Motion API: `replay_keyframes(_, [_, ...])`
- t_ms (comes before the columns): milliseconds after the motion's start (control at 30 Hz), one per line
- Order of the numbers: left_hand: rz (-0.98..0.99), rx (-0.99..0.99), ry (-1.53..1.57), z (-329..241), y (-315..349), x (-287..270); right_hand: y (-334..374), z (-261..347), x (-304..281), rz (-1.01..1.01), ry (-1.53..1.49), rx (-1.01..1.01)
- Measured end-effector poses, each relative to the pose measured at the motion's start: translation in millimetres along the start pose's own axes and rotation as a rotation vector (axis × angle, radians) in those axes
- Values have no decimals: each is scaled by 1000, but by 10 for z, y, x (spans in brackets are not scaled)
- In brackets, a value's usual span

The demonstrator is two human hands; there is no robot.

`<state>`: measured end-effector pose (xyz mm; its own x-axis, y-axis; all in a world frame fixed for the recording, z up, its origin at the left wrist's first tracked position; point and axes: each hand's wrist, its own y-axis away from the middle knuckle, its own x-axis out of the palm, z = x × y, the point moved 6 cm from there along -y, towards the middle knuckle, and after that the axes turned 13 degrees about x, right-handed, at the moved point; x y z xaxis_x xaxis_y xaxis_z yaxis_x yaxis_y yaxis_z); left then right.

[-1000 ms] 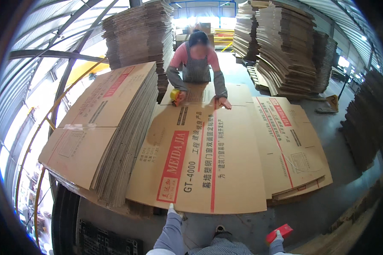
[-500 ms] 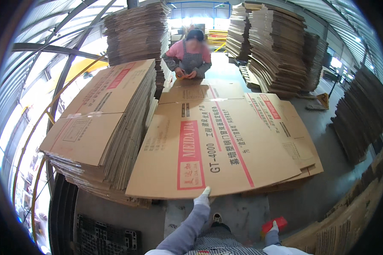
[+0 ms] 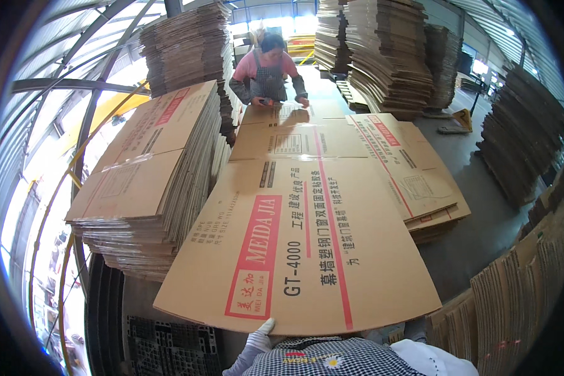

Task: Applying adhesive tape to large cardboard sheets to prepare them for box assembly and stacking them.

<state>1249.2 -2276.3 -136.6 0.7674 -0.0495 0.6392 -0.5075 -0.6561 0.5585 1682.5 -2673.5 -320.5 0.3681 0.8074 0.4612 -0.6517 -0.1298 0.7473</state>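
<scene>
A large flattened cardboard box (image 3: 307, 250) with red and black print spans the middle of the view, its near edge close to my body. My left hand (image 3: 261, 330), in a pale glove, is closed on that near edge, thumb on top and fingers hidden beneath. The cardboard's far half lies toward a co-worker (image 3: 271, 72), whose hands are at its far end, one of them on a small dark object. My right hand is out of sight; only a white sleeve (image 3: 429, 357) shows at the lower right.
A stack of flattened boxes (image 3: 138, 169) stands close on the left, and another printed stack (image 3: 407, 169) lies under and right of the sheet. Tall cardboard stacks (image 3: 388, 56) rise behind. More cardboard (image 3: 507, 301) leans at the right. A black pallet (image 3: 172, 344) lies at lower left.
The cardboard sheet has come nearer to me, with my left hand still on its edge. My right hand and the red object in it have gone from view. The co-worker's hands have spread apart.
</scene>
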Motion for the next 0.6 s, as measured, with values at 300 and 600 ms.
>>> replay_keyframes(300, [27,-40,9,144,-204,-143,325,323,-118,64,-45,-37])
replay_keyframes(600, [-31,-30,38,199,-277,-211,238,716,-205,-105,130,-187])
